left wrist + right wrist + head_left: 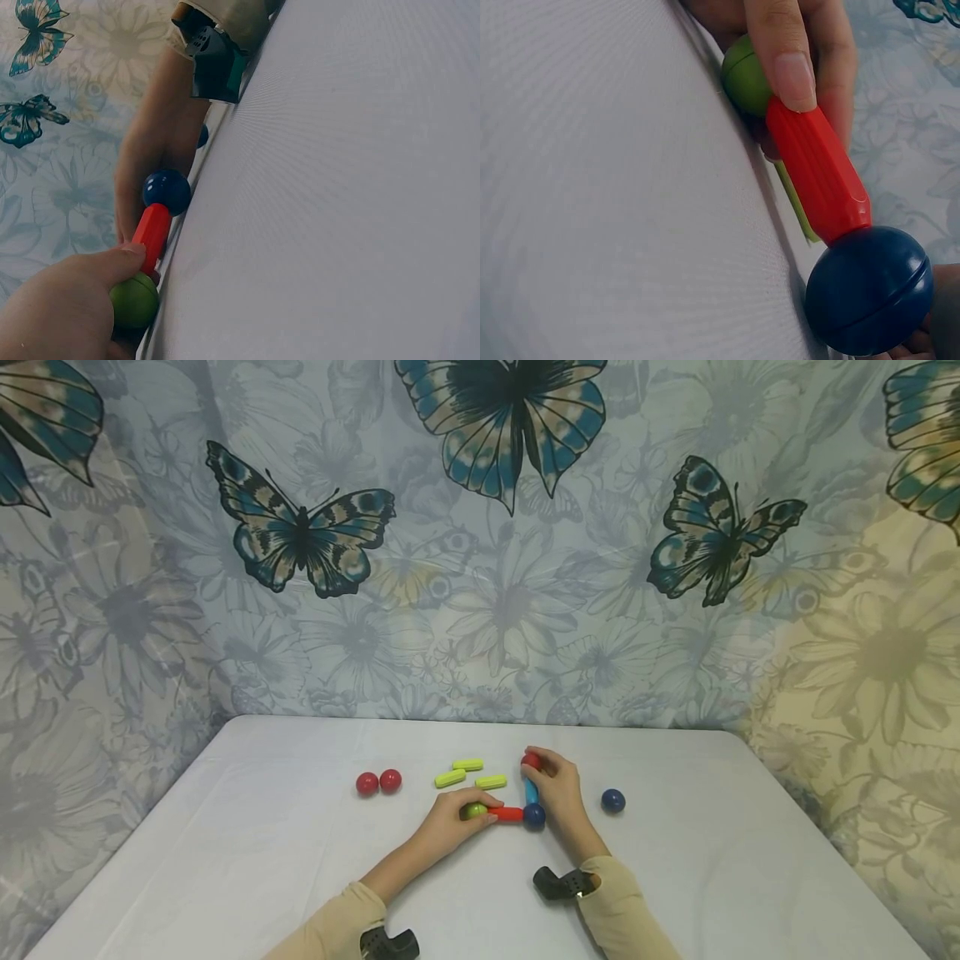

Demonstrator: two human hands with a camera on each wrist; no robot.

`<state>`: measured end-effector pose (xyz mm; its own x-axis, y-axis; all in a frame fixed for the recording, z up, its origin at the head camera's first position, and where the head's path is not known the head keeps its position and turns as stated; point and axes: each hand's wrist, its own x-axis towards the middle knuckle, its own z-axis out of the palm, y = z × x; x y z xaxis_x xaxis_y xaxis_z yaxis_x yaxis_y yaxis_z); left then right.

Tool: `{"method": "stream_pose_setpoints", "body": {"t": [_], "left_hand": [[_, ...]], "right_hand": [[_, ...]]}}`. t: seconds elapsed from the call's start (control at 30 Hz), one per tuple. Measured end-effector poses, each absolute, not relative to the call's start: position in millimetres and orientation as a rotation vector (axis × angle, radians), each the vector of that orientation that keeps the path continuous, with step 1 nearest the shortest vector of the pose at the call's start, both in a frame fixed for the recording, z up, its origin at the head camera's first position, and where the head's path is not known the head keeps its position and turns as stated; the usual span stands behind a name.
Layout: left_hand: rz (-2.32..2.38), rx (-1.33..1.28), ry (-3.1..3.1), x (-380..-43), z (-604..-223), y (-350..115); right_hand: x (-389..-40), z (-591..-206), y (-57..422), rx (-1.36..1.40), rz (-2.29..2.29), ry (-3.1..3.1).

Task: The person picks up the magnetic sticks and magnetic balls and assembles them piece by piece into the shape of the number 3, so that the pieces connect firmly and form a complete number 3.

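Note:
A joined chain of balls and rods lies on the white table. Its green ball (475, 811) meets a red rod (508, 814), which runs to a dark blue ball (534, 816). From there a light blue rod (532, 791) leads away to a red ball (531, 761). My left hand (447, 823) grips the green ball, thumb on the end of the red rod, as the right wrist view shows closely. With its fingertips my right hand (561, 785) pinches the red ball at the far end. That ball is hidden in both wrist views.
Two red balls (367, 784) sit left of the hands. Several yellow-green rods (450, 778) lie just beyond my left hand. A loose dark blue ball (612, 801) rests to the right. Behind the table (225, 860) hangs a butterfly-patterned cloth (510, 610).

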<state>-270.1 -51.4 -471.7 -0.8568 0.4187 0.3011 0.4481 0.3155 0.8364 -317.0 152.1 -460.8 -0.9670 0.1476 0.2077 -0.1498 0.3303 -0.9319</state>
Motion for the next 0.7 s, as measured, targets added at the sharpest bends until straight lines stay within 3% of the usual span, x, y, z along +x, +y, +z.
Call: {"method": "stream_pose_setpoints", "body": {"t": [0.7], "left_hand": [[-1.611,-0.844,-2.504,-270.7,-473.0,-51.0]], "right_hand": [[-314.4,-460.9,150.9,0.059,1.607,-2.392]]}}
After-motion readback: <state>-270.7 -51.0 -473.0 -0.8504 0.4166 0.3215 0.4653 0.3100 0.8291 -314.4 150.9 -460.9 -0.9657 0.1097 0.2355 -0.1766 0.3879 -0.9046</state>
